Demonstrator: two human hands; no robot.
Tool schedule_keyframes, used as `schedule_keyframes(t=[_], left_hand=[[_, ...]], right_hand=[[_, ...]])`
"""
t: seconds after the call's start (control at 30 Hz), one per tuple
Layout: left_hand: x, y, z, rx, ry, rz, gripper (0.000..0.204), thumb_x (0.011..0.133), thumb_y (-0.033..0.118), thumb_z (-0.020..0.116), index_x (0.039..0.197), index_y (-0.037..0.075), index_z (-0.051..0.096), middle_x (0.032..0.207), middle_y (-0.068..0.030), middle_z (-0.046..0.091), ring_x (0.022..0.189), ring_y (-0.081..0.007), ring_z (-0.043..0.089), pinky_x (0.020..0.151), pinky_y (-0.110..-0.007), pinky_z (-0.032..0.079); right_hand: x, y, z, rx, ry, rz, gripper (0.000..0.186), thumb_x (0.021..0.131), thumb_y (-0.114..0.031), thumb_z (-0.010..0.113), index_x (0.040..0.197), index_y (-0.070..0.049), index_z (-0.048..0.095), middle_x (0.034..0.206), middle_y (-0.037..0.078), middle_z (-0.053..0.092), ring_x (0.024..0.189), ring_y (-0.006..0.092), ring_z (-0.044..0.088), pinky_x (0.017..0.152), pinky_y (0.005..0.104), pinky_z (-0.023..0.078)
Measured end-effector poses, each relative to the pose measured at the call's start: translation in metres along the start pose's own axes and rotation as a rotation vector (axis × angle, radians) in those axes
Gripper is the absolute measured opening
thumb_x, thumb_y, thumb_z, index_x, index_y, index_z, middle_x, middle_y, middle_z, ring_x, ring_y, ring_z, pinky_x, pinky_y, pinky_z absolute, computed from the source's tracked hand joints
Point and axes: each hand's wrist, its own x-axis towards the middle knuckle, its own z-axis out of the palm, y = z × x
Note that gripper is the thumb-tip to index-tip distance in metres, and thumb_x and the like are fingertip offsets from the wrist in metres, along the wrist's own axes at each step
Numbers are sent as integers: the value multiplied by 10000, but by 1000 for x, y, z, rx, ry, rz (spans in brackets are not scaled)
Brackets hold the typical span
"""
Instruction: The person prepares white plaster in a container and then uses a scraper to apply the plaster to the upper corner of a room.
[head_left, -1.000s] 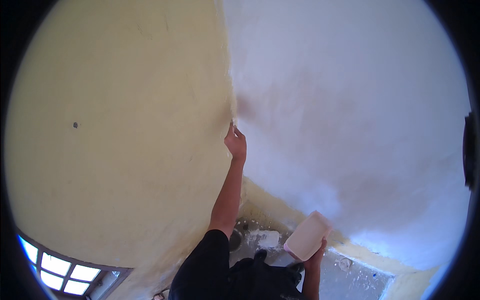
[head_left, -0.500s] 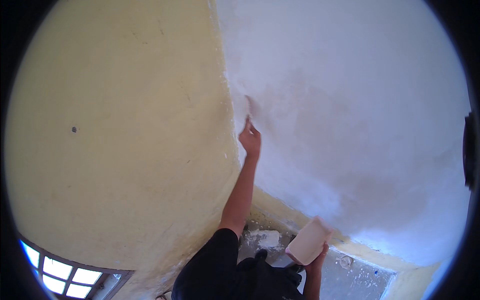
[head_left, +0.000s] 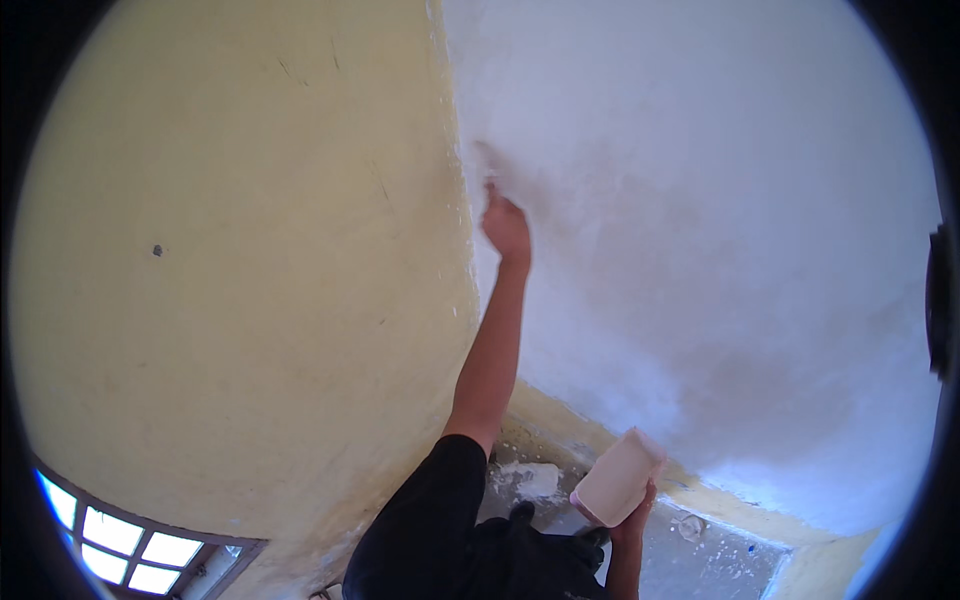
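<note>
My left arm is stretched up to the white wall (head_left: pixel 640 270), close beside the corner where it meets a yellow wall (head_left: pixel 250 200). My left hand (head_left: pixel 506 228) is closed around a thin tool (head_left: pixel 490 180), held against or just off the white surface; motion blurs it, so its exact kind cannot be told. A dark smear or shadow lies just beyond its tip. Low and to the right, my right hand (head_left: pixel 636 512) grips a pale rectangular tub (head_left: pixel 618 480) by its side, holding it tilted. I cannot make out its contents.
Below lies a grey floor (head_left: pixel 700 560) spattered with white, with a white patch (head_left: pixel 540 480) and a crumpled pale scrap (head_left: pixel 690 527) on it. A paned window (head_left: pixel 140 545) is at the lower left. The yellow wall has a small dark hole (head_left: pixel 157 250).
My left hand has moved upward along the corner with the tool, and the arm is stretched further. My right hand and the tub have barely moved.
</note>
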Motion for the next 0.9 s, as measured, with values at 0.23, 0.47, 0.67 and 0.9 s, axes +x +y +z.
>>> schedule_keyframes(t=[0.23, 0.47, 0.67, 0.9], left_hand=[[-160, 44, -35, -275, -335, 204, 468, 814, -52, 552, 1281, -24, 553, 1140, -260, 637, 1033, -381, 644, 781, -418, 556], [-89, -125, -18, -158, -99, -597, 183, 759, 90, 602, 755, -87, 646, 689, -257, 654, 660, -390, 677, 605, -484, 514], [-52, -59, 38, -359, -69, -697, 220, 741, 113, 611, 706, -98, 663, 717, -271, 667, 682, -401, 690, 647, -494, 551], [31, 114, -16, -166, -26, -154, 211, 726, 99, 559, 801, -59, 675, 771, -275, 660, 734, -467, 648, 695, -544, 531]], right_hand=[[3, -11, -17, 5, 54, -57, 596, 984, -502, 392, 1399, -73, 404, 1288, 127, 573, 1149, 291, 600, 965, 454, 508], [4, -6, -5, 42, 30, 4, 578, 989, -488, 399, 1386, -69, 419, 1268, 117, 588, 1136, 283, 610, 961, 450, 511], [4, -16, -30, 17, 55, -33, 586, 983, -488, 416, 1395, -72, 411, 1293, 121, 577, 1145, 295, 604, 969, 462, 507], [2, 2, -29, 49, 96, -8, 624, 970, -523, 423, 1414, -84, 393, 1292, 124, 570, 1156, 301, 595, 972, 470, 503]])
